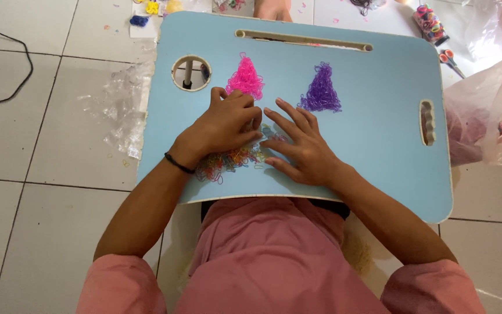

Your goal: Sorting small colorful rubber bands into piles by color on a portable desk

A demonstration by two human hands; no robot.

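Note:
A light blue lap table point(379, 145) lies in front of me. On it sit a pink pile of small rubber bands point(245, 78) and a purple pile of small rubber bands point(321, 90). A mixed-colour heap of bands point(228, 161) lies near the front edge. My left hand point(222, 125) rests on that heap with fingers curled, fingertips pinched at the bands. My right hand point(300, 142) lies flat beside it, fingers spread, touching the heap's right side. A dark band circles my left wrist.
A round hole point(190, 72) and a long slot point(303, 39) cut the table top; a handle cut-out point(427, 122) is at its right. Crumpled clear plastic point(120, 113) lies left, a plastic bag point(489, 110) right, scissors point(449, 60), a black cord point(13, 64) on the tiled floor.

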